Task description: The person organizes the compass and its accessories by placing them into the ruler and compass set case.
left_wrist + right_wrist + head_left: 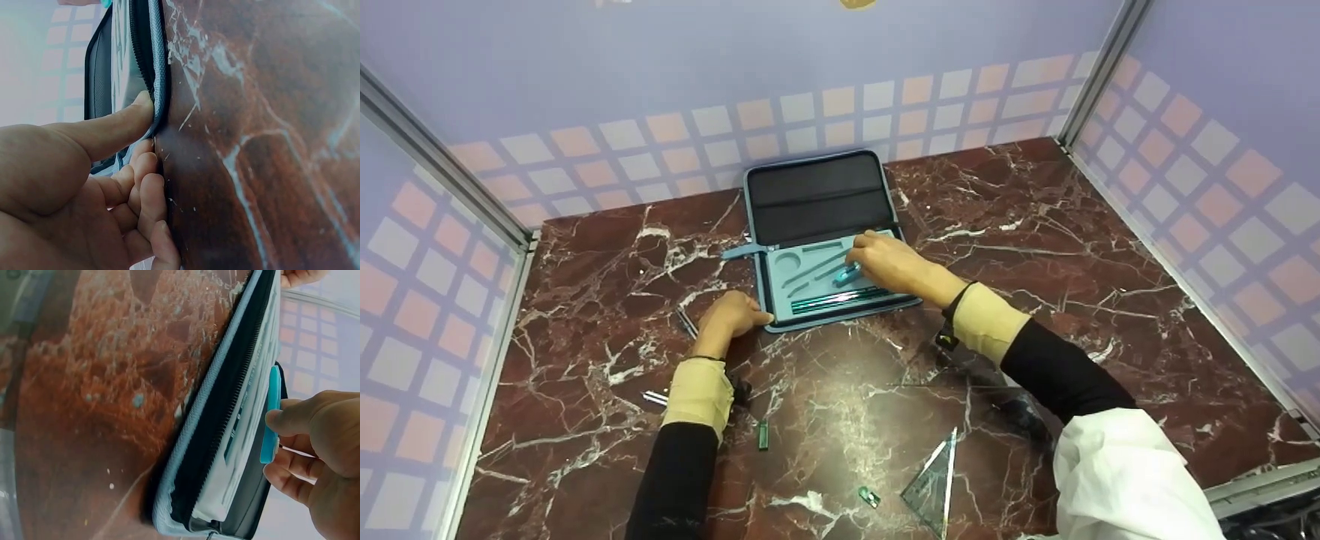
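Note:
A blue zip case (778,328) lies unfolded near the back wall, its dark lid (819,199) leaning up. Its pale blue tray (780,289) has shaped recesses, and shiny green rods (836,301) lie along the front. At the front left corner, my left hand (731,313) grips the case edge, thumb (138,112) over the rim and the other fingers curled low beside it. Over the tray's right half, my right hand (889,262) pinches a small flat teal piece (271,416) between thumb and fingers; its exact kind does not show.
On the marble table (825,390) lie a small green box (763,435), a small green and silver piece (869,496) and a clear set square (934,480). A silvery strip (655,397) is beside my left sleeve. Tiled-pattern walls (810,112) enclose the table.

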Motion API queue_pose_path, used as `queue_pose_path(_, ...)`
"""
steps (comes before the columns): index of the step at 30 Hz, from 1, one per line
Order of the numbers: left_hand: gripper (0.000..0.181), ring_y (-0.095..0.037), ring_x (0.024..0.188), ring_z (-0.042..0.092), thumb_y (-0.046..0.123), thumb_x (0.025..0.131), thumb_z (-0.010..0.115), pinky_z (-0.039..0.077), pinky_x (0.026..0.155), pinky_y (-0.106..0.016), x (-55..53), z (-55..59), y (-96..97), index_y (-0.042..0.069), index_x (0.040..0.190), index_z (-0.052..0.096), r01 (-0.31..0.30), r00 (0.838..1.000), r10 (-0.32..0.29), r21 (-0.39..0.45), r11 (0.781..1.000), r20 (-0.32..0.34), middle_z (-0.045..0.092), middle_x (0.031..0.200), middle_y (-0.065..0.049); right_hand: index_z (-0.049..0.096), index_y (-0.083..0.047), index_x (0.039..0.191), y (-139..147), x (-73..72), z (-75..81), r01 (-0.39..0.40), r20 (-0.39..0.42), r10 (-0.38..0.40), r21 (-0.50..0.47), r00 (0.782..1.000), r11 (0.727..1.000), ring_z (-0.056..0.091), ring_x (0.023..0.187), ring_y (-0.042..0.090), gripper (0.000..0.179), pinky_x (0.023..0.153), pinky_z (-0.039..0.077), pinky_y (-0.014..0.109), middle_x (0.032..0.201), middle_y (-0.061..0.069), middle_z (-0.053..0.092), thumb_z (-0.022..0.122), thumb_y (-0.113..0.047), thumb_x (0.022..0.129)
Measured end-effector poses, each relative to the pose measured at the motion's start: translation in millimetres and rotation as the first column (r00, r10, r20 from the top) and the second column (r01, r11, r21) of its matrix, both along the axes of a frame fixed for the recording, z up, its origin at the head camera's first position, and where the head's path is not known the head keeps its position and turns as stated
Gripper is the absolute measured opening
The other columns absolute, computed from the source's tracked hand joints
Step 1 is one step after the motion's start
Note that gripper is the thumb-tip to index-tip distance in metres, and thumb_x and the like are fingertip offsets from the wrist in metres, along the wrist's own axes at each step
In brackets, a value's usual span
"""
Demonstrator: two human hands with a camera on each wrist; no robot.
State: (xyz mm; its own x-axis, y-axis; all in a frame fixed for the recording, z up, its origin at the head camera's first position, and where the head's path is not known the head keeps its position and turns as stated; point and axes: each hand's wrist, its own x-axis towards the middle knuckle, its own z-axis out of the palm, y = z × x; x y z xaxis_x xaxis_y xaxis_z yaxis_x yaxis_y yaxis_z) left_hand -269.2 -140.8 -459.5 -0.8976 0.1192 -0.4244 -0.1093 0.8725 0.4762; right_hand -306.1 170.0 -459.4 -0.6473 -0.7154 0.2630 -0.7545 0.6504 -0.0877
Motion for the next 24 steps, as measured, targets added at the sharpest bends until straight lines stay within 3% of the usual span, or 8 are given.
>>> queue_pose_path(10,0.045,-0.034,0.119,0.06,0.035,0.096,0.072,0.048,0.103,-0.049,-0.1,-1.4,-1.2,0.003,0.127,0.068,-0.006,1.0,0.006,0.003,1.0,-0.014,0.064,0.135,-0.016,0.077,-0.002,0.11,-4.7,-0.2,-6.2,-0.003,0.047,0.003,0.009,0.999,1.0,0.062,0.102,0.035,0.026,0.091,0.053,0.045,0.106,0.016,0.068,0.062,0.007,0.092)
queue_pose_path(24,0.045,-0.035,0.121,0.06,0.037,0.096,0.072,0.048,0.102,-0.049,2.4,0.2,0.4,0.005,0.128,0.068,-0.017,1.0,0.016,-0.008,1.0,-0.014,0.063,0.137,-0.015,0.078,-0.002,0.109,-6.7,2.4,-9.1,-0.045,0.044,0.046,-0.008,0.998,0.999,0.062,0.097,0.036,0.03,0.088,0.053,0.044,0.105,0.018,0.068,0.058,0.012,0.09)
